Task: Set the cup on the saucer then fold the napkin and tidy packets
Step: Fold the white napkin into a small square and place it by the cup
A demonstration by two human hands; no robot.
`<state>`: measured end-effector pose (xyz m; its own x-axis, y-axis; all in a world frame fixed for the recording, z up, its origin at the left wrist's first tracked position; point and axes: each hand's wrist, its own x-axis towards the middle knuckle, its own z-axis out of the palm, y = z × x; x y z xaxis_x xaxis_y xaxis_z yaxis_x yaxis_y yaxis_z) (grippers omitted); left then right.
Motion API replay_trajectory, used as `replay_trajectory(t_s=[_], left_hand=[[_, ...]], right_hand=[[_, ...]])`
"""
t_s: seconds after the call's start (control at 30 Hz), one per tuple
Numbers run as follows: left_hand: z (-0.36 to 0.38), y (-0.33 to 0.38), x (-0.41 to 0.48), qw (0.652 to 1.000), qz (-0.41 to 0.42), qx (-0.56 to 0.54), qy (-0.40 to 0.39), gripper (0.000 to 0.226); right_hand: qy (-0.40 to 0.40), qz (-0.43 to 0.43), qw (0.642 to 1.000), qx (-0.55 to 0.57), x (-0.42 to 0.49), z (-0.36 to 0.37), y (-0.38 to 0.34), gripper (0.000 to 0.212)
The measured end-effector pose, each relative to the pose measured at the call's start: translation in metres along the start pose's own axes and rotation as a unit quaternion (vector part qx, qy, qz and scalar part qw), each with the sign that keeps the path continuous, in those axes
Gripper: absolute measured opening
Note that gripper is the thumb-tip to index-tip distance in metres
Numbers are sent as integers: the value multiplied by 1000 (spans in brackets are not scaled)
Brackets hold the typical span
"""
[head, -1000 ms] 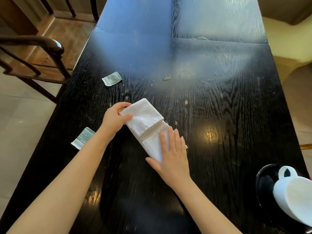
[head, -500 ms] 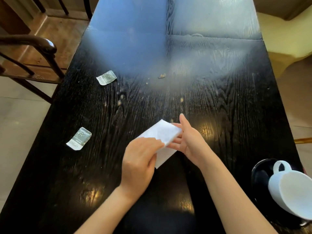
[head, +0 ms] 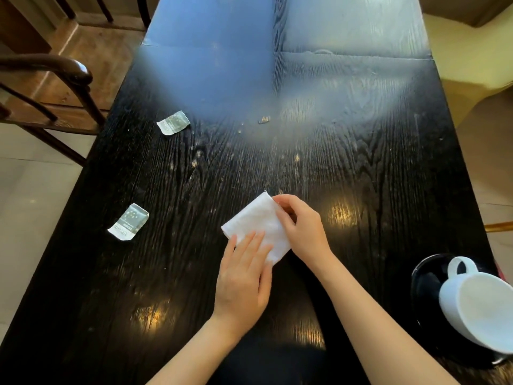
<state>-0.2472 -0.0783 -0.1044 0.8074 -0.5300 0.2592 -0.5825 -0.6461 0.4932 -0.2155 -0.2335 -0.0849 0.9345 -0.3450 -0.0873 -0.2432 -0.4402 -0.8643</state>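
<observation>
A white napkin (head: pixel 256 222), folded into a small square, lies on the black wooden table (head: pixel 374 176) in front of me. My left hand (head: pixel 244 276) presses flat on its near edge with fingers spread. My right hand (head: pixel 301 227) pinches the napkin's right side near the far corner. A white cup (head: pixel 480 304) sits on a black saucer (head: pixel 424 284) at the table's near right, its handle pointing away. Two pale green packets lie on the left: one packet (head: pixel 128 222) nearer me, another packet (head: pixel 173 122) farther off.
A dark wooden chair (head: pixel 52 87) stands beside the table's left edge. Small crumbs (head: pixel 264 119) dot the middle of the table. A yellow seat (head: pixel 469 56) is past the right edge. The table's left edge runs close to the nearer packet.
The long napkin was folded over into a small square. My left hand went from holding its far end to lying flat on its near edge; my right hand now pinches its right side.
</observation>
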Motion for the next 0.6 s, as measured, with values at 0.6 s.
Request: replay_trajectory(t_s=[0.6], left_hand=[[11, -35, 31, 964, -103, 202, -137, 58]], right_hand=[[-2, -79, 904, -420, -16, 35, 30, 54]])
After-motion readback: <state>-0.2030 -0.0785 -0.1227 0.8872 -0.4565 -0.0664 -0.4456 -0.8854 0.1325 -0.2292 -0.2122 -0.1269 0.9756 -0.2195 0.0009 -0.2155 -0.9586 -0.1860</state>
